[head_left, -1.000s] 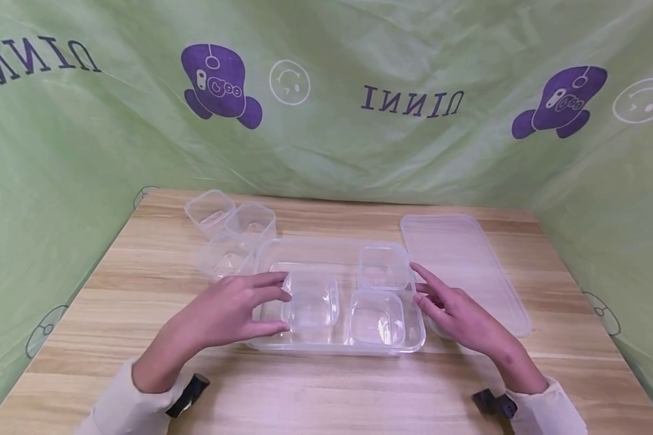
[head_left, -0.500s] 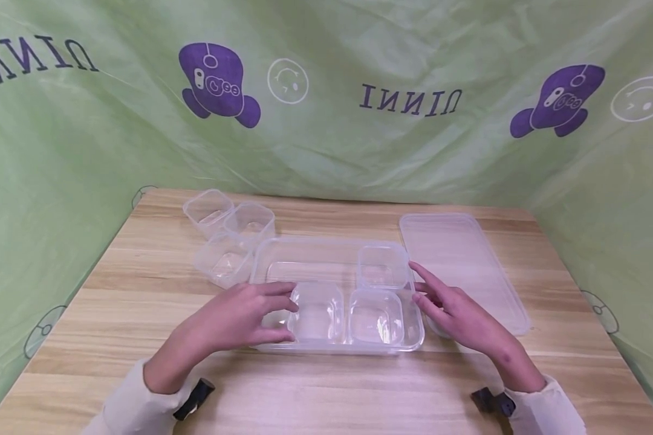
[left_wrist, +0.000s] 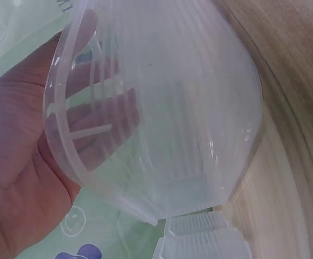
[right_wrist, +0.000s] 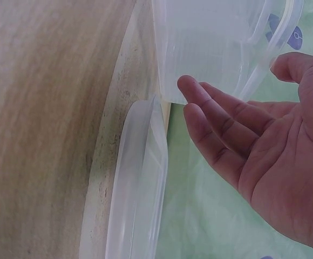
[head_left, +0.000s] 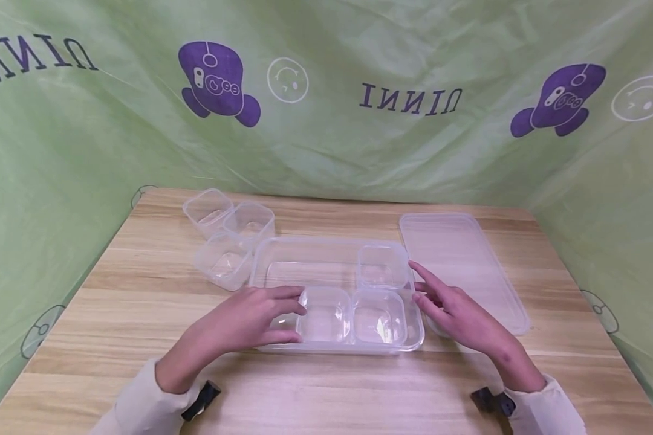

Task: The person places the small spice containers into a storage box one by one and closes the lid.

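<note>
In the head view a large clear plastic food box (head_left: 305, 273) holds several small square containers. My left hand (head_left: 245, 323) reaches over the box's left side, fingers spread and fingertips right at the left wall of the front-middle container (head_left: 323, 320). In the left wrist view these fingers (left_wrist: 105, 121) show through the clear plastic. The front-right container (head_left: 380, 320) sits directly beside that one, and the back-right container (head_left: 383, 269) lies behind it. My right hand (head_left: 451, 311) has loosely extended fingers at the box's right wall; its right wrist view shows nothing gripped.
Several more small containers, including one near the box (head_left: 225, 266), stand grouped at the back left of the wooden table (head_left: 326, 393). A flat clear lid (head_left: 468, 272) lies to the right of the box. A green printed curtain (head_left: 326, 151) surrounds the table.
My left hand has moved right, and the front-middle container has slid right and forward against the front-right one, which shifted slightly. My right hand has stayed at the box's side.
</note>
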Demonstrator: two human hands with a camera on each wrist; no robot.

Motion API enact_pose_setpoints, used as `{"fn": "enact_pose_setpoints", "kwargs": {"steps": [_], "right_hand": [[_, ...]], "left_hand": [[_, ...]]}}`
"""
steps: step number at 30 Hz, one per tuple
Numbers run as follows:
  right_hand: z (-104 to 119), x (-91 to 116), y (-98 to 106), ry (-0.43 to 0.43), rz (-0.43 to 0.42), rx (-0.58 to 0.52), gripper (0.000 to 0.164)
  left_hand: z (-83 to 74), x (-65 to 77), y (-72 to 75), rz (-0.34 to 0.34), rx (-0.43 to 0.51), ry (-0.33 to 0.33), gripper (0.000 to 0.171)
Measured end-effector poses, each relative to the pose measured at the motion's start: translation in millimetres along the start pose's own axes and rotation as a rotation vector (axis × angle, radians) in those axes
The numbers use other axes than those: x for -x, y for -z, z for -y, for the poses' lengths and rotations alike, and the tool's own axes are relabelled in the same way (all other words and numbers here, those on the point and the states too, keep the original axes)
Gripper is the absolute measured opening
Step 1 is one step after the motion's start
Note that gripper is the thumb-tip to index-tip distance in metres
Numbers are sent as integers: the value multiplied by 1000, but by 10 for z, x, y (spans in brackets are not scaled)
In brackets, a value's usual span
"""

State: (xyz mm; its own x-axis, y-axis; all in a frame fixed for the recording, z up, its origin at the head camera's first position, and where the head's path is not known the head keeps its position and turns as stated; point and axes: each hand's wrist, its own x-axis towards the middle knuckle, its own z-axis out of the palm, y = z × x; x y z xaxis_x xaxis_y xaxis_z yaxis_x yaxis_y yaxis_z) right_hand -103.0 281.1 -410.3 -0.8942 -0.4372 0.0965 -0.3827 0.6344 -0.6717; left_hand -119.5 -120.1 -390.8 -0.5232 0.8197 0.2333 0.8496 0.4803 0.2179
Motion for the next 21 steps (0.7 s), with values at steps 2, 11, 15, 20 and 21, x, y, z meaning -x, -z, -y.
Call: {"fn": "enact_pose_setpoints", "kwargs": {"steps": [2, 11, 15, 20, 21], "right_hand": [[0, -2, 0, -2, 0, -2, 59], [-7, -2, 1, -6, -3, -1, 59], [-10, -5, 0, -3, -4, -1, 60], [-11, -3, -1, 5, -7, -4, 59], [-11, -2, -2, 6, -8, -4, 59]], "left_hand": [[-1, -12, -10, 10, -4, 1, 38], [-3, -68, -24, 45, 37, 1, 39], [-19, -93, -11, 58, 59, -5, 38], [-43, -105, -9, 70, 34, -1, 39], [-46, -107, -11, 73, 28, 2, 39]]}}
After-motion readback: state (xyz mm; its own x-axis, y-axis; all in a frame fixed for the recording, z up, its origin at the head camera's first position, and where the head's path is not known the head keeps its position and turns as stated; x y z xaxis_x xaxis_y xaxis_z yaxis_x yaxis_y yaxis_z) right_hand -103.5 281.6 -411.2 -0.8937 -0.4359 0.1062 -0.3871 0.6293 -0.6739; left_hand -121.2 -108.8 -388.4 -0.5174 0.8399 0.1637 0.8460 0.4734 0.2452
